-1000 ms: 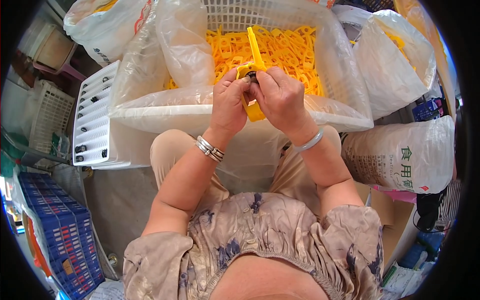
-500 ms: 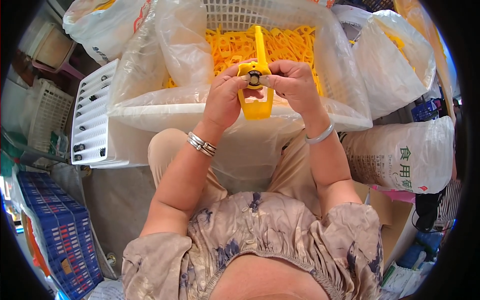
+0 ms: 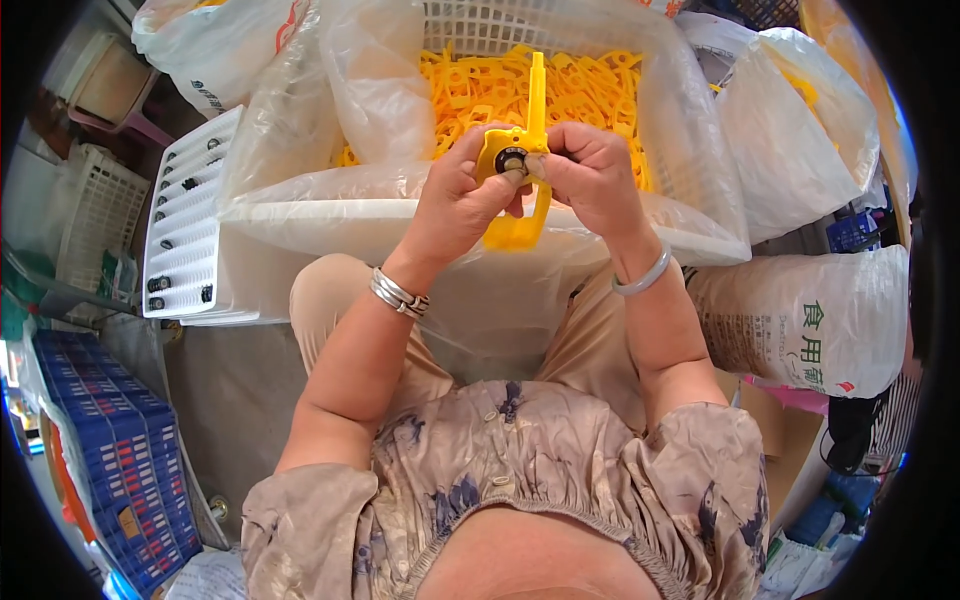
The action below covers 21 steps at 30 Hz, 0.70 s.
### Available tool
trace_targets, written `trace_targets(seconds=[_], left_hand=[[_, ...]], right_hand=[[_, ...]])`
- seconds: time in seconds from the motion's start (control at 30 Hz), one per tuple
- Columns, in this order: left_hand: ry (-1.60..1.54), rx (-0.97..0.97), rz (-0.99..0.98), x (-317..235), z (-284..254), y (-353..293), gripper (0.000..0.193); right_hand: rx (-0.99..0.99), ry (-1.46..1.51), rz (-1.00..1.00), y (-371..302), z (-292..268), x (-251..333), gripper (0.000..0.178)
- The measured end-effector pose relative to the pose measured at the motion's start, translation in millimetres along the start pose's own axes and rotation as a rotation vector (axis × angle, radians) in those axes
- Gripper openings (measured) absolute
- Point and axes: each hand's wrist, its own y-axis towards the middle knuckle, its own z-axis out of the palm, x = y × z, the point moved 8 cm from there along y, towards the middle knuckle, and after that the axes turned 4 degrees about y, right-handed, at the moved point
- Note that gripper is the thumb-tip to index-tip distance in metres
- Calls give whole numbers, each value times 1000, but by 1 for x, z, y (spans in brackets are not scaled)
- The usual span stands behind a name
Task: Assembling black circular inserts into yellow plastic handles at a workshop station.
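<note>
A yellow plastic part (image 3: pixel 514 237) with a long upright stem and an open frame at its lower end is held between my two hands above the near edge of the crate. A round black piece (image 3: pixel 503 158) with a lighter centre sits in its middle. My left hand (image 3: pixel 464 195) grips the part from the left, its thumb lying on the round piece. From the right, my right hand (image 3: pixel 597 178) pinches the part beside that piece, thumb close to its rim. The fingers behind the part are mostly hidden.
In front stands a white crate (image 3: pixel 480 22) lined with clear plastic, with many yellow parts (image 3: pixel 575 90) inside. At left is a white ribbed tray (image 3: pixel 186 232) with several small black pieces. White sacks (image 3: pixel 790 135) flank the crate on the right; blue crates (image 3: pixel 125 470) stand at lower left.
The yellow part has turned slightly, its stem now leaning right and its frame seen more edge-on. My left thumb has moved right, onto the round black piece. My head view has shifted slightly.
</note>
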Motion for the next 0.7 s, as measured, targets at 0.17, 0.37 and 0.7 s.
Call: trace_targets(seconds=[0.17, 0.37, 0.7], left_hand=[[-19, -46, 30, -8, -10, 0, 30], [-64, -4, 111, -17, -26, 5, 69], [-88, -495, -89, -23, -101, -13, 41]], right_hand=[[12, -12, -47, 6, 11, 7, 8], [-248, -310, -235, -2, -14, 25, 5], [-327, -1788, -1067, 194, 151, 212, 12]])
